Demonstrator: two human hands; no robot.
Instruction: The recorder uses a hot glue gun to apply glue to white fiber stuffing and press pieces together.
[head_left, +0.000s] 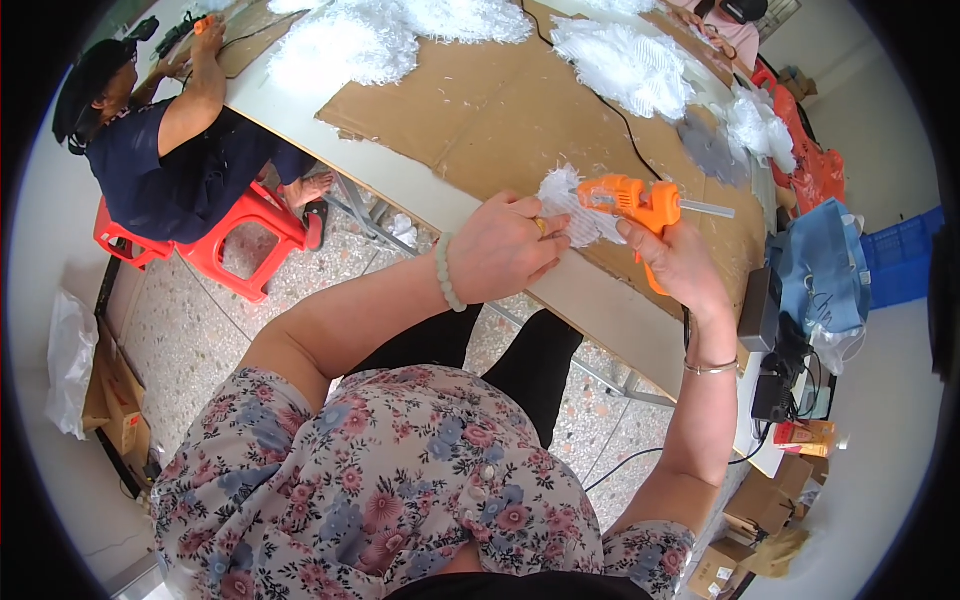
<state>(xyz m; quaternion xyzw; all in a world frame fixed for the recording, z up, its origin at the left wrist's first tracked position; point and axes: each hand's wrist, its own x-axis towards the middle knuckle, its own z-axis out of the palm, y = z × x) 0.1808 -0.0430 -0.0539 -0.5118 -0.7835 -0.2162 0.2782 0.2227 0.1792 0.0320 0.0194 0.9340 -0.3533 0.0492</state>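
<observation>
Orange hot glue gun (636, 203): held in the right hand (682, 266), fingers wrapped tight around the grip, nozzle pointing to the person's left, a clear glue stick (708, 208) protruding from the back end. Nozzle tip sits against a white fringed piece (566, 207). The left hand (500, 248) is closed on that piece, pinching it from the near side; how far the fingertips overlap it cannot be read. Both hands are raised just above the near edge of the work table (600, 300).

Left wrist carries a pale bead bracelet (447, 275); right wrist carries a thin metal bangle (710, 368).

Table surface behind the hands: brown cardboard sheets (500, 110) laid flat, with a black cable (610, 105) running across them. Heaps of white fringed material (350, 40) lie on the far part; another white heap (625, 65) lies to the right of the cable. A grey fringed piece (710, 150) lies near the right edge.

To the right of the table: a blue fabric bag (820, 265), with a blue plastic crate (905, 260) beyond it.

Far left: a second person in dark clothing (170, 150) is seated on a red plastic stool (235, 235), arm on the table.
</observation>
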